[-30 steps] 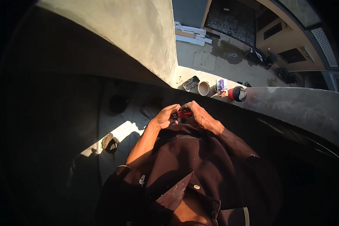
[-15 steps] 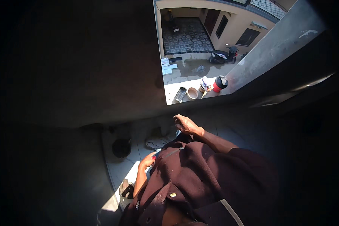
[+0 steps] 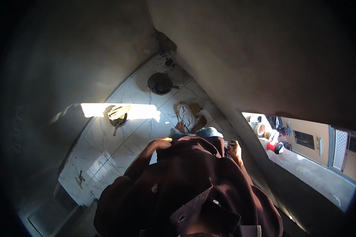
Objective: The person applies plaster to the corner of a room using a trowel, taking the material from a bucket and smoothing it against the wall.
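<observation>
1. Looking straight down the body: the left hand (image 3: 161,143) sits at centre frame, fingers curled onto the hem of the dark maroon shirt (image 3: 194,177), pressed flat against the cloth at the waist rather than pinching anything I can make out.
2. The right hand (image 3: 234,150) hangs just right of centre at the hip, fingers folded inward against the shirt's side; whether it holds something small I cannot tell, it is half in shadow.
3. Below the hem, in upper centre, bare feet (image 3: 186,127) stand on the pale marble-patterned tile floor (image 3: 106,146), beside a light sandal (image 3: 184,113).
4. Further up the frame a round dark pan (image 3: 160,83) rests near the wall corner, out of the walking line.
5. In the sunlit strip at left centre, a small bowl with a yellowish cloth (image 3: 118,114) sits alone.
6. At right, a ledge opening shows a red-and-black jug (image 3: 275,147) outside.
</observation>
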`<action>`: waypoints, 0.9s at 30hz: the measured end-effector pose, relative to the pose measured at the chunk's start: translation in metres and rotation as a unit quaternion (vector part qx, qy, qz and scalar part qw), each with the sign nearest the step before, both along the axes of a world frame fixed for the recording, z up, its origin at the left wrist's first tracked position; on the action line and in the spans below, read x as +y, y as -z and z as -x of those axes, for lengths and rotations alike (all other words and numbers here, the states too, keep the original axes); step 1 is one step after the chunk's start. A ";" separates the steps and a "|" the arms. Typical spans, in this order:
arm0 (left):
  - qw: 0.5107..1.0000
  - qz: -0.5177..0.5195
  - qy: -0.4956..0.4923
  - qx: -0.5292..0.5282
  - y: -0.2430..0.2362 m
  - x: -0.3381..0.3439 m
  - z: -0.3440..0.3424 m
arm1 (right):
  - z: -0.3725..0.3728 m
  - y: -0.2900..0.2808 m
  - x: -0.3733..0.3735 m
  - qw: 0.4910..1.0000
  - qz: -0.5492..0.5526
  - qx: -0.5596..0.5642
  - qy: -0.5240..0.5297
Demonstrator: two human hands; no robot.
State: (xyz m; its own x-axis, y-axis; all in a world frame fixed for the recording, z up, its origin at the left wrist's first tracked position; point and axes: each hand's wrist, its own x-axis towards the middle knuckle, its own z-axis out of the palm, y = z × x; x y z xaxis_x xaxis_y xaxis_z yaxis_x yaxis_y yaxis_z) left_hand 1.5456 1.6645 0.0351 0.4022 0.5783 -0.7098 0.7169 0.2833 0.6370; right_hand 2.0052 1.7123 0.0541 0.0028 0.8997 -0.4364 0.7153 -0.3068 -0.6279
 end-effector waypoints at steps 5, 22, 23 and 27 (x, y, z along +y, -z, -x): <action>0.983 0.054 -0.119 -0.129 0.017 -0.045 -0.003 | 0.013 0.024 0.075 0.994 0.053 0.011 -0.099; 0.951 0.066 -0.302 0.013 -0.039 -0.035 0.011 | 0.179 0.073 0.201 0.911 0.095 0.052 -0.398; 0.952 0.069 -0.297 0.009 -0.035 -0.034 0.022 | 0.190 0.079 0.183 0.899 0.113 0.049 -0.420; 0.962 0.070 -0.265 -0.001 -0.017 -0.027 0.074 | 0.257 0.071 0.116 0.851 0.110 0.039 -0.511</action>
